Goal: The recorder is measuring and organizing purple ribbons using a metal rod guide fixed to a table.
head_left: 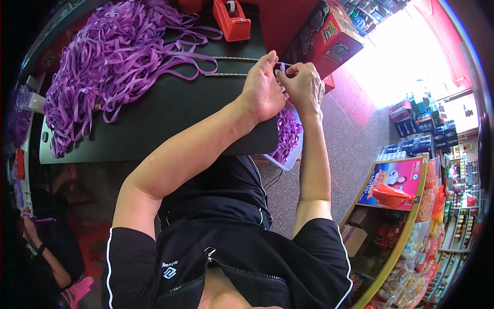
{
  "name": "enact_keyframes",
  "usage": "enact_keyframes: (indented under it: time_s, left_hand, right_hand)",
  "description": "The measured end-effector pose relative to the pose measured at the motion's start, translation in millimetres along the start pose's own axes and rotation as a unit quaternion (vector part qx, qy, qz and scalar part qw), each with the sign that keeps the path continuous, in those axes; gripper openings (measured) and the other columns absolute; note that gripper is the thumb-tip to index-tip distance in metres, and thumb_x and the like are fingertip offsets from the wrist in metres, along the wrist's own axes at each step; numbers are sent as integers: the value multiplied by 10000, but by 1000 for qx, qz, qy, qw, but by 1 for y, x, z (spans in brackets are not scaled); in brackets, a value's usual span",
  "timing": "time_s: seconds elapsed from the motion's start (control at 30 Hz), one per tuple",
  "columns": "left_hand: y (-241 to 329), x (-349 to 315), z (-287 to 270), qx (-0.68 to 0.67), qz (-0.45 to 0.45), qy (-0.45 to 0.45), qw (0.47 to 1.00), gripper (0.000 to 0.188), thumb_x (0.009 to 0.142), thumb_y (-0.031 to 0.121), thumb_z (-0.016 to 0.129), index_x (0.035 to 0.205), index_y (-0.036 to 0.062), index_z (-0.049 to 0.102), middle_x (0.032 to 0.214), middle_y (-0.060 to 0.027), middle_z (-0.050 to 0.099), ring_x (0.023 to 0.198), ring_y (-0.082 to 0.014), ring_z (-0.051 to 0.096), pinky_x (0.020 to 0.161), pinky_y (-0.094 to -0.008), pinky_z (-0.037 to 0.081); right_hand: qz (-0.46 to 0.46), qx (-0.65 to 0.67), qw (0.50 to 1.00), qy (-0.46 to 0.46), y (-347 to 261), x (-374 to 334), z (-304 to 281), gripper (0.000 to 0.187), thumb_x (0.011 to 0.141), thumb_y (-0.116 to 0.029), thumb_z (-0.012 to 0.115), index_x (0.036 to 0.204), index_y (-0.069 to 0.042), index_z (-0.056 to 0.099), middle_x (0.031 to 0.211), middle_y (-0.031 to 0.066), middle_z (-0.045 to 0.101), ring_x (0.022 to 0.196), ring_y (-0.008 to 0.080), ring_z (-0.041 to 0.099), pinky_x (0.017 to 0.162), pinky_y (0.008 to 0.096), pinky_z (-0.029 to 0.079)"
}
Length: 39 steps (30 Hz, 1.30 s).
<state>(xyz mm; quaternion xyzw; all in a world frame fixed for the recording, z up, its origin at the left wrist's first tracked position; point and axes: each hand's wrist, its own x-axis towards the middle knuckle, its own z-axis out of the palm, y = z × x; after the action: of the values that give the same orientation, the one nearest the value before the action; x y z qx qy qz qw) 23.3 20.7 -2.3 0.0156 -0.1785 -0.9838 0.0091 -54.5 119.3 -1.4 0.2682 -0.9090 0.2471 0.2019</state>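
Over the right end of the black tabletop, my left hand (265, 91) is turned palm toward me, with its lower fingers curled; what they hold is hidden. Close beside it, my right hand (304, 87) pinches thumb and forefinger at a short piece of purple ribbon (282, 67). Two pale twisted strands, one of them the upper strand (234, 58), run from the left toward my hands and pass behind the left one. A large tangled heap of purple ribbon (123, 51) covers the table's left part, with loose loops reaching toward the strands.
Beyond the strands stands a red tape dispenser (232, 21). A red printed box (332, 38) is past my right hand. Below the table's right edge, a pale bin (292, 160) holds purple ribbon. A glass cabinet (393, 206) is at right; another person's arm (49, 257) shows at lower left.
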Motion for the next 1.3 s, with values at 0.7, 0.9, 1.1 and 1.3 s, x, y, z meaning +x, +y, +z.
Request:
enact_keyframes:
  time_s: [0.7, 0.9, 1.1, 1.3]
  left_hand:
    - [2, -7, 7, 4, -7, -5, 1000, 822, 871, 528, 491, 1488, 205, 55, 1509, -248, 34, 1401, -345, 69, 1118, -479, -40]
    - [3, -5, 7, 27, -24, 20, 999, 774, 877, 492, 507, 1470, 158, 137, 1483, -249, 111, 1385, -340, 137, 1126, -475, 36]
    - [32, -20, 36, 295, -52, 82, 950, 347, 913, 240, 519, 1200, 45, 527, 1116, -83, 572, 1049, -186, 537, 929, -370, 404]
    - [70, -4, -1, 861, 255, -146, 414, 274, 872, 164, 539, 1107, 39, 603, 1139, -144, 571, 1052, -299, 552, 914, -391, 429]
  right_hand:
    - [216, 439, 844, -220, 44, 19, 25, 288, 819, -248, 632, 906, 18, 699, 798, 82, 676, 710, 170, 607, 669, 297, 463]
    - [275, 485, 776, -295, 41, 22, 16, 206, 775, -150, 688, 884, 25, 686, 770, 41, 633, 693, 134, 560, 667, 266, 442]
    - [35, 91, 971, -218, 30, 48, -11, 335, 828, -383, 603, 974, -104, 715, 873, 150, 685, 789, 244, 665, 717, 362, 484]
    - [36, 320, 890, -322, 59, 68, 13, 316, 848, -284, 635, 1035, -32, 674, 919, 70, 682, 841, 166, 640, 762, 276, 486]
